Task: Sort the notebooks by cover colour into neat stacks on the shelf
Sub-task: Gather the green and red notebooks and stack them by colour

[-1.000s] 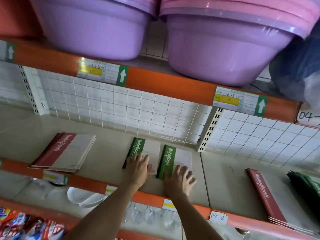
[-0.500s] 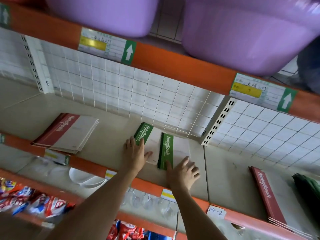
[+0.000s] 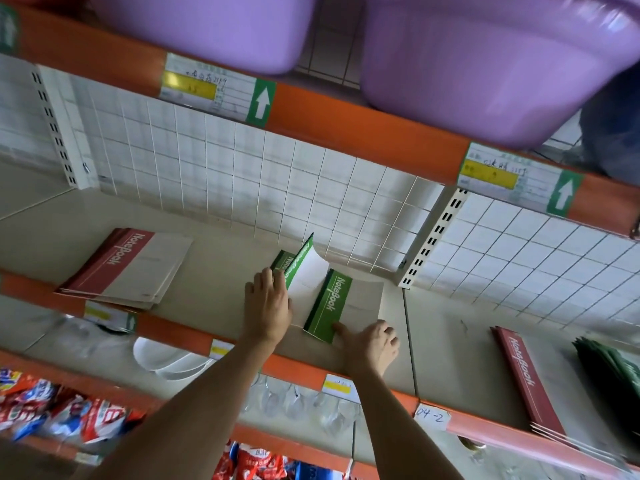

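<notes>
Green-spined notebooks (image 3: 329, 303) lie mid-shelf (image 3: 214, 271), long axes running near to far, the left hand (image 3: 266, 306) pinching the left one's lifted cover (image 3: 304, 268) so it tilts toward the flat right one just beside it, which the right hand's (image 3: 372, 342) loosely spread fingers steady at its near end.

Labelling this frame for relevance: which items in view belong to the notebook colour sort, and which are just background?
Task things:
- lifted green notebook, held by left hand
- flat green notebook, right hand at its near corner
- red stack, left
- red stack, right
- green stack, far right

Background:
- purple basins
- snack packets
- price labels
</notes>
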`<state>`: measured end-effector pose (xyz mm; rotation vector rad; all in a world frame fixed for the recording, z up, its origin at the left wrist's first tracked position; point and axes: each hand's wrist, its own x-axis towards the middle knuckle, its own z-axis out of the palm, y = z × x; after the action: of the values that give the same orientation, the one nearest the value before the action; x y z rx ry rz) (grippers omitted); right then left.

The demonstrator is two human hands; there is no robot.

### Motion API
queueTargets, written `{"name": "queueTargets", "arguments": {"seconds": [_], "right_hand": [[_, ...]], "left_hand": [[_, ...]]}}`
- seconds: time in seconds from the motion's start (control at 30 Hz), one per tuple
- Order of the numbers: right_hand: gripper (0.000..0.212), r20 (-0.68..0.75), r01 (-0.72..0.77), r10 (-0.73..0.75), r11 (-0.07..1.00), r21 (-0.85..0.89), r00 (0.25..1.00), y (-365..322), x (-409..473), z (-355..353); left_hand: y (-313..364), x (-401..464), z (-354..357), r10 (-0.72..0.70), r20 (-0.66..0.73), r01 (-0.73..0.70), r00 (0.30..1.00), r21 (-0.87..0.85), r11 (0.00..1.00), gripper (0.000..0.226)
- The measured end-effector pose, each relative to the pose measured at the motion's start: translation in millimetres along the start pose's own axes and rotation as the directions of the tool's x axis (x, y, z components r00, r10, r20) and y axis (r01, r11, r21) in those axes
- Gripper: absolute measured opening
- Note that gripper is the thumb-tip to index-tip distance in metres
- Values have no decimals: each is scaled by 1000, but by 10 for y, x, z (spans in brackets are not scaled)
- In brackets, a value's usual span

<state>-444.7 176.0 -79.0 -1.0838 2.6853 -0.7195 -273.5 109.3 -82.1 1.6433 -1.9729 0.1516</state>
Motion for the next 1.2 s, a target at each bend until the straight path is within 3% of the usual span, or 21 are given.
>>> {"name": "queueTargets", "arguments": {"seconds": [0.1, 0.2, 0.33, 0.43, 0.57, 0.63, 0.7, 0.83, 1.03, 1.2], "right_hand": [[77, 2, 48, -48, 999, -16, 999, -5, 15, 31], [50, 3, 66, -66, 998, 5, 998, 15, 39, 66], [27, -17, 24, -21, 982, 189, 1000, 50, 78, 54], [30, 68, -52, 33, 951, 305, 997, 81, 122, 12], [38, 208, -100, 36, 948, 304, 978, 71, 156, -182], [44, 230, -128, 70, 959, 251, 971, 103, 188, -310], [45, 219, -148, 80, 938, 313, 972, 184, 238, -450], [28, 231, -175, 25, 730, 660, 973, 447, 327, -825], [52, 194, -197, 58, 493, 847, 979, 1045, 394, -1482], [46, 80, -169, 203, 470, 866, 976, 1556, 610, -2000]], "left_hand": [[-19, 4, 46, -8, 20, 9, 1000, -47, 999, 43], [-47, 6, 82, -7, 36, 12, 999, -126, 992, 42], [-40, -9, 11, 23, -9, -25, 1000, -176, 984, 39], [-5, -34, -36, 65, -9, -66, 998, -195, 979, 45], [68, -32, -43, -43, 119, 74, 992, -270, 960, 50], [173, -8, -50, -89, 147, 132, 985, -313, 940, 48], [365, 42, -125, -110, 177, 165, 978, -334, 928, 45], [888, 180, -312, -36, 242, 107, 970, -285, 953, 36], [1896, 248, -499, 74, 279, 34, 957, -365, 930, 30], [2732, 208, -550, 210, 293, -91, 933, -374, 923, 27]]}}
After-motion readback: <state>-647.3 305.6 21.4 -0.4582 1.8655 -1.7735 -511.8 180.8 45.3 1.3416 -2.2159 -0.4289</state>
